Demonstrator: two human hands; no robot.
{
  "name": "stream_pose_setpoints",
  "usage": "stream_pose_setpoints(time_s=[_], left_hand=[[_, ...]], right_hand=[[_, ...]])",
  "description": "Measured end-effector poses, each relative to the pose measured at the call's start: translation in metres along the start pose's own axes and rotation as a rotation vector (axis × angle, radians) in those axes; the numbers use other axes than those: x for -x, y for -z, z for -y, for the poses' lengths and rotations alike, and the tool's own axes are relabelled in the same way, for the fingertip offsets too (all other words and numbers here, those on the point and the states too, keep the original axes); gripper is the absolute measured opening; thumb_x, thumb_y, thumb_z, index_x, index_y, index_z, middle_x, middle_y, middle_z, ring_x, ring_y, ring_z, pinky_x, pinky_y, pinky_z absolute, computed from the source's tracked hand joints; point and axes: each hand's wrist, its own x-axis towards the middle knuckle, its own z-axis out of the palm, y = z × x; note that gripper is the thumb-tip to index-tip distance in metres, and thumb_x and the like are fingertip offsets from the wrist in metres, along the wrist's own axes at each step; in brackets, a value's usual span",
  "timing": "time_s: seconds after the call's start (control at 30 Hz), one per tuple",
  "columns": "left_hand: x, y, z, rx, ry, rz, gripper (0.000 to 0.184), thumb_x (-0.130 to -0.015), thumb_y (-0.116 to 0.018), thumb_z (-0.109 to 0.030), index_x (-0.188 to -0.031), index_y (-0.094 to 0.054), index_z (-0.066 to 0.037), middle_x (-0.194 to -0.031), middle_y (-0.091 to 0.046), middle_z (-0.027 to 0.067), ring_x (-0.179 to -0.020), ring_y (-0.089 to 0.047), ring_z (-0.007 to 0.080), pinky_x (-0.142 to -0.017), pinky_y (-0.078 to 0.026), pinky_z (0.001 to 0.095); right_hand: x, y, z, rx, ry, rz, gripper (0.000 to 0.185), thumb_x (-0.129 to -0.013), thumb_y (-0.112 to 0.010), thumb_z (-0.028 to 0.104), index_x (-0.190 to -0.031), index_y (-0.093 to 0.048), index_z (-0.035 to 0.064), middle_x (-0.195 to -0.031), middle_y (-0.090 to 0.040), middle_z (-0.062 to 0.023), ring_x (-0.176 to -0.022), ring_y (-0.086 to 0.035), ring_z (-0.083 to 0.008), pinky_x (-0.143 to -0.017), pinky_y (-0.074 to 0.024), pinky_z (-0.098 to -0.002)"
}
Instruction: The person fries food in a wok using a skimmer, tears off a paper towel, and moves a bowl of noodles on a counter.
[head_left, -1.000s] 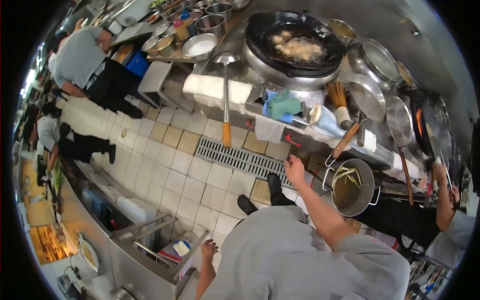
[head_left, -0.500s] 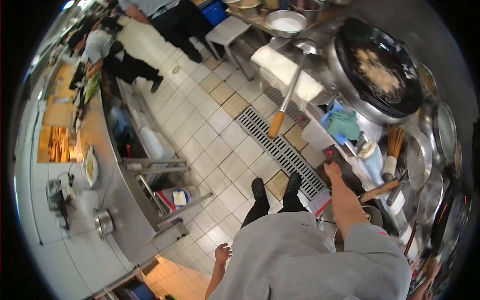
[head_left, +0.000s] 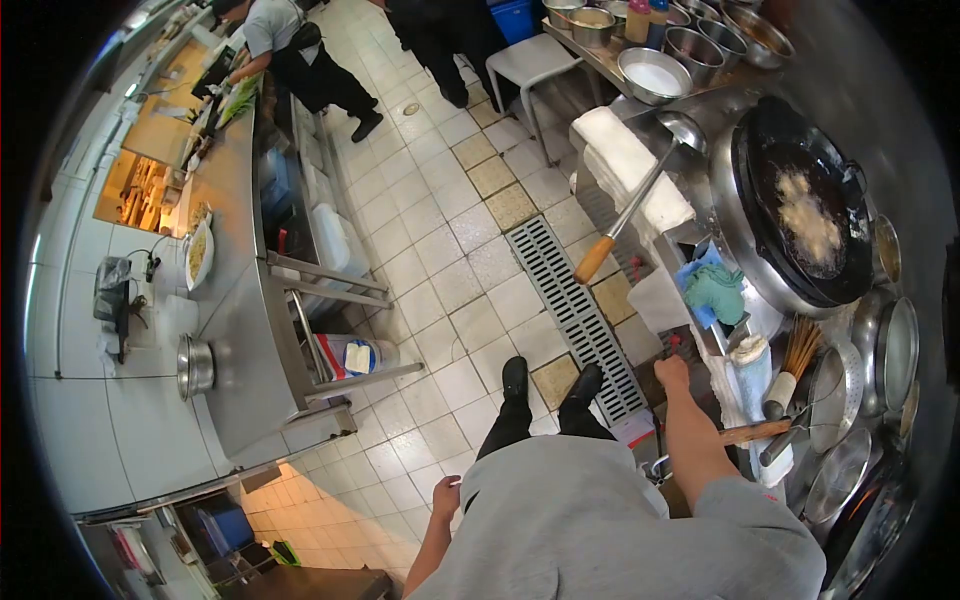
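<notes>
My right hand (head_left: pixel 673 374) reaches down to the stove's front, its fingers curled closed beside a small red knob (head_left: pixel 675 342). Whether the fingers grip anything there is hidden. My left hand (head_left: pixel 446 496) hangs at my side by the grey shirt, loosely open, with no object visible in it. On the stove, a black wok (head_left: pixel 752 215) holds dark oil with pale golden food (head_left: pixel 808 220) frying in it. A ladle (head_left: pixel 640 200) with a wooden handle rests beside the wok, its handle sticking out past a folded white towel (head_left: pixel 640 175).
Green and blue cloths (head_left: pixel 714 292), a bamboo brush (head_left: pixel 795 360) and strainers (head_left: pixel 838 395) crowd the stove edge. A floor drain (head_left: pixel 575 305) runs ahead of my feet. A steel counter (head_left: pixel 232 330) stands at left, where another person (head_left: pixel 290 50) works. A stool (head_left: pixel 535 62) stands ahead.
The view has shifted, showing more bowls and bottles at the back. My right hand stays low by the red knob. My left hand's fingers look more curled. The food still floats in the wok.
</notes>
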Motion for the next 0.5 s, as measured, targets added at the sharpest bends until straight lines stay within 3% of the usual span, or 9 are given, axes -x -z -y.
stream_pose_setpoints(time_s=[0.13, 0.23, 0.33, 0.4, 0.43, 0.5], left_hand=[[0.002, 0.000, -0.008, 0.002, -0.003, 0.004, 0.027, -0.073, -0.055, -0.013, -0.097, -0.059, -0.001, -0.080, -0.063, 0.0143, -0.072, -0.060, 0.0221, -0.066, -0.046, 0.0291], [0.009, 0.007, -0.023, -0.032, 0.046, 0.016, 0.027, -0.072, -0.055, -0.013, -0.096, -0.060, -0.001, -0.079, -0.063, 0.0152, -0.071, -0.060, 0.0221, -0.065, -0.047, 0.0295], [0.001, 0.016, -0.005, -0.065, 0.028, 0.020, 0.027, -0.072, -0.055, -0.012, -0.096, -0.059, -0.001, -0.076, -0.063, 0.0155, -0.065, -0.060, 0.0209, -0.059, -0.048, 0.0294], [-0.008, 0.028, -0.005, -0.062, 0.106, 0.064, 0.027, -0.071, -0.055, -0.010, -0.096, -0.059, 0.000, -0.075, -0.062, 0.0155, -0.061, -0.060, 0.0197, -0.053, -0.049, 0.0291], [-0.019, 0.032, 0.007, 0.005, 0.139, 0.081, 0.028, -0.069, -0.054, -0.009, -0.096, -0.059, 0.000, -0.072, -0.062, 0.0147, -0.057, -0.060, 0.0183, -0.047, -0.049, 0.0286], [-0.051, 0.041, 0.035, 0.048, 0.153, 0.090, 0.030, -0.067, -0.055, -0.011, -0.095, -0.059, -0.001, -0.068, -0.061, 0.0147, -0.058, -0.061, 0.0193, -0.050, -0.050, 0.0303]], right_hand=[[-0.011, -0.006, -0.008, -0.026, 0.065, 0.074, 0.044, -0.067, -0.050, 0.027, -0.093, -0.056, -0.0082, -0.102, -0.053, -0.0275, -0.099, -0.051, -0.0375, -0.085, -0.0406, -0.0411], [-0.024, -0.011, -0.010, 0.021, 0.039, 0.107, 0.047, -0.065, -0.056, 0.025, -0.099, -0.054, -0.0074, -0.101, -0.056, -0.0240, -0.096, -0.054, -0.0333, -0.082, -0.0427, -0.0372], [-0.050, -0.021, -0.006, -0.416, 0.114, -0.160, 0.046, -0.065, -0.061, 0.018, -0.104, -0.053, -0.0062, -0.103, -0.057, -0.0168, -0.094, -0.055, -0.0255, -0.081, -0.0412, -0.0315], [-0.036, -0.006, 0.017, -1.090, 0.276, -0.073, 0.042, -0.066, -0.062, 0.017, -0.102, -0.054, -0.0037, -0.102, -0.057, -0.0130, -0.089, -0.055, -0.0241, -0.077, -0.0424, -0.0340], [-0.029, 0.000, 0.030, -1.289, 0.284, -0.112, 0.040, -0.067, -0.063, 0.011, -0.104, -0.054, -0.0018, -0.101, -0.057, -0.0067, -0.086, -0.053, -0.0180, -0.077, -0.0406, -0.0302], [-0.003, 0.008, 0.050, -1.281, 0.230, -0.066, 0.042, -0.070, -0.063, 0.010, -0.110, -0.051, -0.0011, -0.106, -0.055, -0.0072, -0.095, -0.051, -0.0187, -0.083, -0.0371, -0.0295]])
